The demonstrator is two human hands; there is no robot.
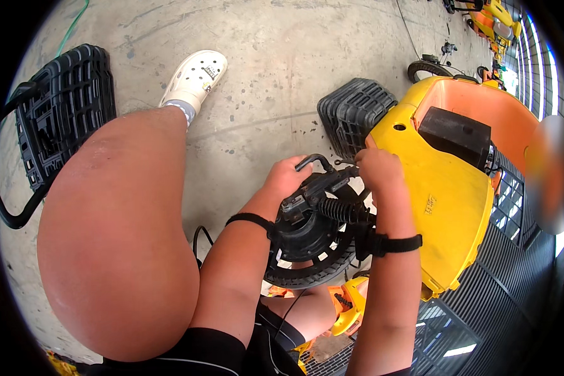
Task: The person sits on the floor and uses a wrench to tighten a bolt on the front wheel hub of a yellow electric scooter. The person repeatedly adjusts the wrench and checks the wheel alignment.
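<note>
A black wheel assembly [307, 235] with a tyre, a hub and a coil-spring shock absorber [337, 210] stands between my forearms, beside a yellow scooter body panel [445, 188]. My left hand [288, 177] is closed at the bent black bar [319, 159] on top of the assembly, its fingertips partly hidden. At the panel's edge my right hand [381, 168] is closed, fingers curled down toward the frame end. A small dark metal piece with a looped end [344, 162] shows just left of it; whether my fingers hold it is hidden.
A black plastic crate [356, 113] stands beyond the wheel, and another black slatted piece [66, 113] lies at far left. A dark box [455, 136] sits in the orange-lined body. Other yellow vehicles [495, 25] and a loose wheel [427, 70] are farther off. My bent leg [119, 238] fills the left.
</note>
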